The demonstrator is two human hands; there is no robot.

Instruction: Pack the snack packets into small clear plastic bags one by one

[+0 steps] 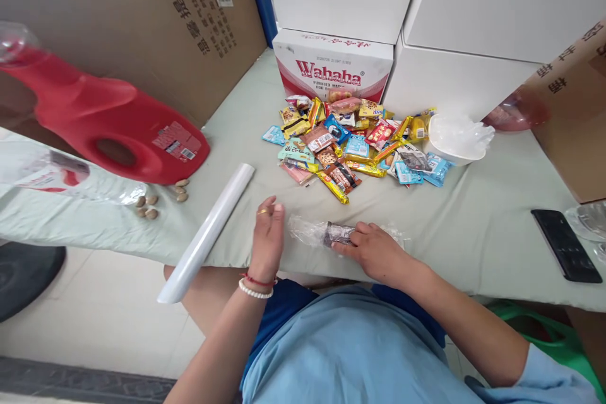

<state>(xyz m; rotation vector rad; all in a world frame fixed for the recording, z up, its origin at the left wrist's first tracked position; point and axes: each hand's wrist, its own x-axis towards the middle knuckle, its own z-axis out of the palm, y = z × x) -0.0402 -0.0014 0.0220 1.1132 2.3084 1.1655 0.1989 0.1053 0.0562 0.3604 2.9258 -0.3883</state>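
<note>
My right hand (pixel 376 250) is closed around a dark cylindrical item (pixel 335 233) wrapped in clear plastic film (pixel 305 230), which lies on the cloth-covered table with its loose ends spreading to both sides. Just left of the film, my left hand (pixel 269 233) is raised with its fingers loosely bent and nothing visible in it. A smooth white roll (pixel 208 230) lies slantwise to its left, its near end jutting past the table edge. Beyond both hands sits a heap of small wrapped snacks (pixel 343 145) in many colours.
A red jug (pixel 118 123), a clear plastic bottle (pixel 71 180) and several brown nuts (pixel 146 207) are at the left. A Wahaha carton (pixel 334 66) backs the snacks. To the right are a white bowl (pixel 457 139) holding plastic and a black phone (pixel 565 245).
</note>
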